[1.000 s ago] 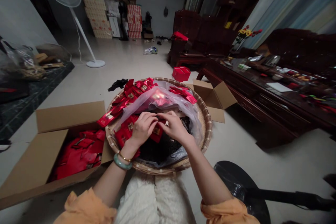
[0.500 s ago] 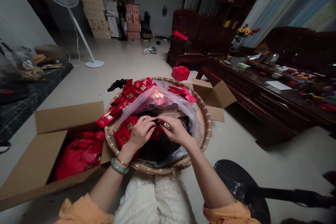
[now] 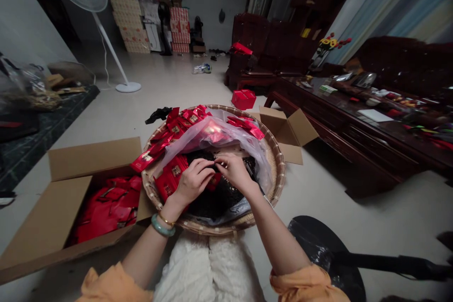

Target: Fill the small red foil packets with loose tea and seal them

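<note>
Over a round woven basket (image 3: 279,170), my left hand (image 3: 191,181) and my right hand (image 3: 236,172) meet at the fingertips. Both pinch thumb against fingers; whatever they hold is too small and dark to name. Beneath them an opened clear plastic bag (image 3: 244,140) lines the basket, with a heap of dark, loose, leaf-like material (image 3: 208,203) inside. Red packets with gold labels (image 3: 170,179) lie beside my left hand within the bag. More red packets (image 3: 177,127) are piled along the basket's far left rim.
At left, an open cardboard box (image 3: 94,153) holds many red packets (image 3: 102,217). Another open carton (image 3: 288,130) and a red box (image 3: 243,99) stand beyond the basket. A black round base with a pole (image 3: 327,250) is at right, near a dark wooden table (image 3: 339,127).
My fingertips have shifted slightly right and down. The dark bit visible between them earlier is now mostly hidden, and my right fingers are more curled.
</note>
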### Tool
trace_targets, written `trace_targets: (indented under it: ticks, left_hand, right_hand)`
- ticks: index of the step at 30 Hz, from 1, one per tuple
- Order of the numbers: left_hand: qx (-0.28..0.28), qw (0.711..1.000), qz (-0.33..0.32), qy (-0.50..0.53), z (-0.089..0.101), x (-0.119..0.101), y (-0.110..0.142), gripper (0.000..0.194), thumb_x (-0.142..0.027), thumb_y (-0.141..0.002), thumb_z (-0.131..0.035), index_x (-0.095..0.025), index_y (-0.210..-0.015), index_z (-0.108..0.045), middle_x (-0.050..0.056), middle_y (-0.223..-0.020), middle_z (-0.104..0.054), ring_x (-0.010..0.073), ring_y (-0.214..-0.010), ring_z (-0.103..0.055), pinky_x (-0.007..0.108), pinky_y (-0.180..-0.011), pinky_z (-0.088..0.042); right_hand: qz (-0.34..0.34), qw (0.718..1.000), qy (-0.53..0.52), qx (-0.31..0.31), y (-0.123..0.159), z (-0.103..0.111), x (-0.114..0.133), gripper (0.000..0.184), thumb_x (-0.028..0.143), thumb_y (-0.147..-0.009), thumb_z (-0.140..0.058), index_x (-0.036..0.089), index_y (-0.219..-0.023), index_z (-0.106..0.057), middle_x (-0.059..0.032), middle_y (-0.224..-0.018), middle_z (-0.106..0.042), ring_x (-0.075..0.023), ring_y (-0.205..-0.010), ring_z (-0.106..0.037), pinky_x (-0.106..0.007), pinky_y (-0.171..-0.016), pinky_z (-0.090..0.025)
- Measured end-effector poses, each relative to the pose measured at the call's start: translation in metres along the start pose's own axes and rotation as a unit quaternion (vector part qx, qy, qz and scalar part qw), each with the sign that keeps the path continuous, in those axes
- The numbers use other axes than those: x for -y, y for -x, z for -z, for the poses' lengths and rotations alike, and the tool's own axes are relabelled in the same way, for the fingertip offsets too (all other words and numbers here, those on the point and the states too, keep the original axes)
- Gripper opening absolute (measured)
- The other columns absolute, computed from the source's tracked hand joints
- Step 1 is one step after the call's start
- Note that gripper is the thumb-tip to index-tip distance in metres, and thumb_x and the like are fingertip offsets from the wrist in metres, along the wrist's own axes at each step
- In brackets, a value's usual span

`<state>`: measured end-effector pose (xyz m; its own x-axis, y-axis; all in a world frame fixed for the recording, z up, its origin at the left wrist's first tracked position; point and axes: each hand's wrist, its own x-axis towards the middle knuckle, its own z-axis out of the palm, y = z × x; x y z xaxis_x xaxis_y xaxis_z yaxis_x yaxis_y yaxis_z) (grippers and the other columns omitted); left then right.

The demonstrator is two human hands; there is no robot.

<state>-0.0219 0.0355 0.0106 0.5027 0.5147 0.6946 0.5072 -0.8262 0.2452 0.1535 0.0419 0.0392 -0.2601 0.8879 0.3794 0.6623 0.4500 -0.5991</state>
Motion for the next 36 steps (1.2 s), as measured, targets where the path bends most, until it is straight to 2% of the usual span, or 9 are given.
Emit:
trace_targets:
  ticks: [4, 8, 12, 16, 20, 23, 27, 33, 36]
  left_hand:
    - [-0.009, 1.000, 0.027, 0.014, 0.002, 0.001, 0.002, 0.014, -0.014, -0.085, -0.051, -0.018, -0.094, -0.061, 0.010, -0.107, -0.061, 0.0202, -0.100, -0.054, 0.038, -0.087, -0.048]
    - [-0.020, 0.998, 0.045, 0.026, 0.002, 0.003, 0.004, 0.012, -0.016, -0.086, -0.051, -0.017, -0.093, -0.061, 0.010, -0.106, -0.060, 0.0190, -0.098, -0.057, 0.036, -0.085, -0.049]
    - [-0.027, 0.996, 0.062, 0.064, -0.001, 0.004, 0.001, 0.013, -0.017, -0.086, -0.051, -0.017, -0.093, -0.062, 0.010, -0.103, -0.059, 0.0176, -0.097, -0.057, 0.033, -0.084, -0.050]
    - [-0.053, 0.981, 0.130, 0.135, -0.007, 0.005, -0.004, 0.012, -0.023, -0.084, -0.055, -0.018, -0.091, -0.064, 0.008, -0.100, -0.061, 0.0169, -0.093, -0.059, 0.032, -0.082, -0.050]
    - [-0.055, 0.913, 0.311, 0.260, -0.013, 0.007, -0.007, 0.033, -0.030, -0.076, -0.063, -0.017, -0.106, -0.061, 0.006, -0.091, -0.067, 0.0152, -0.076, -0.062, 0.028, -0.071, -0.051]
    - [-0.018, 0.856, 0.401, 0.326, -0.014, 0.007, -0.007, 0.026, -0.036, -0.072, -0.065, -0.014, -0.086, -0.068, 0.004, -0.079, -0.070, 0.0167, -0.072, -0.062, 0.026, -0.067, -0.049]
    - [-0.023, 0.816, 0.447, 0.366, -0.015, 0.004, -0.008, 0.025, -0.038, -0.067, -0.068, -0.013, -0.073, -0.069, 0.001, -0.068, -0.068, 0.0143, -0.062, -0.059, 0.024, -0.060, -0.046]
    - [-0.029, 0.813, 0.452, 0.366, -0.021, -0.006, -0.006, 0.024, -0.037, -0.068, -0.068, -0.013, -0.070, -0.067, 0.001, -0.064, -0.066, 0.0128, -0.060, -0.058, 0.022, -0.058, -0.044]
    - [0.016, 0.747, 0.490, 0.450, -0.021, -0.014, 0.000, 0.035, -0.042, -0.069, -0.068, -0.013, -0.087, -0.064, 0.001, -0.069, -0.066, 0.0132, -0.059, -0.060, 0.023, -0.056, -0.046]
  right_hand:
    - [-0.069, 0.985, -0.109, -0.116, 0.001, 0.008, -0.013, 0.016, 0.022, -0.081, -0.057, 0.018, -0.089, -0.070, -0.0053, -0.086, -0.070, -0.0174, -0.079, -0.064, -0.028, -0.074, -0.049]
    - [-0.108, 0.972, -0.094, -0.189, 0.006, 0.017, -0.026, 0.031, 0.027, -0.079, -0.058, 0.016, -0.108, -0.065, -0.0100, -0.102, -0.067, -0.0206, -0.088, -0.062, -0.031, -0.077, -0.050]
    - [-0.031, 0.993, -0.075, -0.090, 0.014, 0.013, -0.020, 0.039, 0.029, -0.076, -0.063, 0.022, -0.115, -0.061, -0.0084, -0.111, -0.064, -0.0207, -0.101, -0.058, -0.032, -0.085, -0.046]
    - [-0.060, 0.988, -0.143, 0.002, 0.016, -0.004, -0.013, 0.023, 0.027, -0.075, -0.064, 0.022, -0.097, -0.069, -0.0042, -0.090, -0.071, -0.0178, -0.079, -0.063, -0.028, -0.071, -0.048]
    - [-0.137, 0.957, -0.256, -0.017, 0.012, -0.012, -0.016, 0.015, 0.029, -0.072, -0.064, 0.018, -0.079, -0.071, -0.0035, -0.075, -0.071, -0.0172, -0.068, -0.063, -0.026, -0.064, -0.047]
    - [-0.173, 0.934, -0.312, -0.013, 0.011, -0.009, -0.017, 0.017, 0.030, -0.065, -0.069, 0.016, -0.074, -0.071, -0.0027, -0.069, -0.070, -0.0156, -0.062, -0.061, -0.026, -0.061, -0.046]
    - [-0.223, 0.906, -0.361, -0.010, 0.013, -0.008, -0.015, 0.023, 0.033, -0.059, -0.073, 0.015, -0.071, -0.069, 0.0001, -0.060, -0.066, -0.0119, -0.053, -0.055, -0.023, -0.055, -0.044]
    - [-0.235, 0.900, -0.366, 0.042, 0.018, -0.017, -0.013, 0.027, 0.038, -0.057, -0.074, 0.014, -0.063, -0.063, 0.0033, -0.052, -0.058, -0.0083, -0.047, -0.047, -0.020, -0.046, -0.035]
    - [-0.232, 0.911, -0.340, 0.009, 0.017, -0.020, -0.018, 0.028, 0.040, -0.060, -0.072, 0.014, -0.062, -0.063, 0.0028, -0.053, -0.058, -0.0084, -0.047, -0.046, -0.020, -0.045, -0.035]
